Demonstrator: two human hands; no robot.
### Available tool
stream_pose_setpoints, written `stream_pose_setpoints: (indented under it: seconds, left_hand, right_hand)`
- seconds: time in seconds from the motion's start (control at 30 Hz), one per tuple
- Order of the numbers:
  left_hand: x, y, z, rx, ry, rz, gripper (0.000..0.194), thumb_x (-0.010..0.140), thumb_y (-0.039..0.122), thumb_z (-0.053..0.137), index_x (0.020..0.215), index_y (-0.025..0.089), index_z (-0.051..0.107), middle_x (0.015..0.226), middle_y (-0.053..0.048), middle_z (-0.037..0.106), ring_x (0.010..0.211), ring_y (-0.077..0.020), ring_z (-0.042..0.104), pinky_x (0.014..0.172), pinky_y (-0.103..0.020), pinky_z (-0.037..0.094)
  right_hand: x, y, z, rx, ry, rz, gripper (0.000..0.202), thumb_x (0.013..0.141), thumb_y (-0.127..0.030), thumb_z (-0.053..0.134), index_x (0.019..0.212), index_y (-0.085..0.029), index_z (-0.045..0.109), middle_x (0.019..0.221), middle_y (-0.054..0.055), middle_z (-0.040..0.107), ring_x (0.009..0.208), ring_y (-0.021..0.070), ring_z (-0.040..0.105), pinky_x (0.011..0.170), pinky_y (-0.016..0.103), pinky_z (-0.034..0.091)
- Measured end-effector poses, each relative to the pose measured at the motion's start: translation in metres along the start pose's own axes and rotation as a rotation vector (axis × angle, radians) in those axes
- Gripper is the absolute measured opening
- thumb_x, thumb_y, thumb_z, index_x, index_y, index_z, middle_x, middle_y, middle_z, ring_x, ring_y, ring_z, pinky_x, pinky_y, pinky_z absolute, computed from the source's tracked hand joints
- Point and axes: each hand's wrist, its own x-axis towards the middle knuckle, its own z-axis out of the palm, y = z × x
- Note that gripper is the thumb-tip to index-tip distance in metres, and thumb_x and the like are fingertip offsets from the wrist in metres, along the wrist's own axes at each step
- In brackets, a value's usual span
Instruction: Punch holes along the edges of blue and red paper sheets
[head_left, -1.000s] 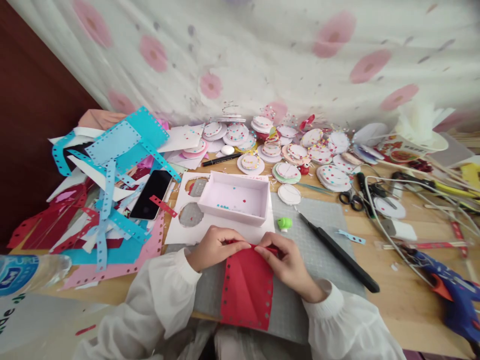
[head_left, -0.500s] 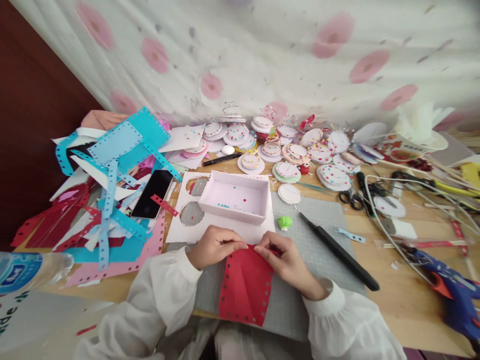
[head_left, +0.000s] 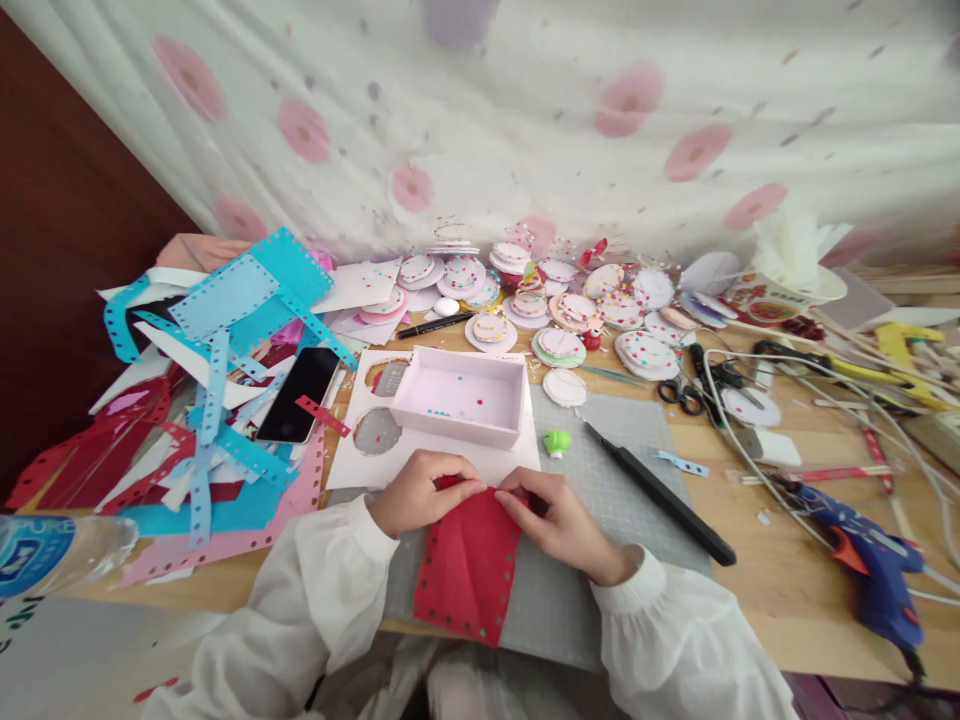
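Between my hands is a sheet of red paper (head_left: 469,570) with small holes punched along its edges. My left hand (head_left: 427,490) pinches its upper edge on the left. My right hand (head_left: 562,515) grips the same edge a little to the right, thumb and fingers together. The sheet's lower part slopes toward me over the front of the grey cutting mat (head_left: 600,450). Just beyond my hands, a white open box (head_left: 465,400) with a few coloured dots inside rests on white card (head_left: 352,465) with round cut-outs. A small green hole punch (head_left: 556,443) lies beyond my right hand.
Left are coloured paper scraps (head_left: 217,400), a phone (head_left: 300,395) and a plastic bottle (head_left: 67,550). Several decorated paper discs (head_left: 491,328) line the back. To the right lie a black pen-like cutter (head_left: 660,490), scissors (head_left: 681,396) and a blue glue gun (head_left: 862,560) with its cord.
The whole view has shifted slightly, so most things sit a little further left. Both hands still hold the red paper's upper edge, with little change in grip.
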Motion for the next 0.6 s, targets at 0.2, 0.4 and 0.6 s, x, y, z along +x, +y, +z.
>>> stream_pose_setpoints:
  seconds: [0.2, 0.4, 0.6]
  left_hand:
    - [0.005, 0.009, -0.006, 0.244, 0.178, 0.038, 0.021, 0.090, 0.020, 0.050, 0.107, 0.019, 0.062, 0.108, -0.007, 0.064, 0.105, -0.0195, 0.057, 0.095, -0.033, 0.044]
    - [-0.018, 0.042, 0.021, 0.653, 0.119, -0.028, 0.041, 0.092, 0.030, 0.047, 0.130, 0.016, 0.049, 0.128, -0.015, 0.054, 0.119, -0.0290, 0.049, 0.100, -0.047, 0.041]
    - [-0.039, 0.028, 0.015, 0.715, -0.079, -0.019, 0.054, 0.089, 0.035, 0.053, 0.140, 0.023, 0.038, 0.151, -0.013, 0.028, 0.139, -0.0320, 0.023, 0.109, -0.055, 0.030]
  right_hand:
    - [0.002, 0.003, 0.000, -0.030, 0.078, 0.077, 0.031, 0.096, -0.033, 0.041, 0.072, -0.019, 0.055, 0.054, -0.003, 0.054, 0.049, 0.0115, 0.050, 0.050, 0.022, 0.039]
    - [0.002, 0.003, 0.006, -0.069, 0.106, 0.098, 0.028, 0.096, -0.034, 0.041, 0.090, -0.017, 0.063, 0.057, -0.002, 0.059, 0.049, 0.0128, 0.054, 0.051, 0.023, 0.042]
    - [-0.026, 0.007, -0.028, -0.480, 0.480, -0.069, 0.023, 0.092, -0.027, 0.047, 0.108, -0.017, 0.059, 0.075, 0.005, 0.062, 0.066, 0.0181, 0.057, 0.067, 0.031, 0.047]
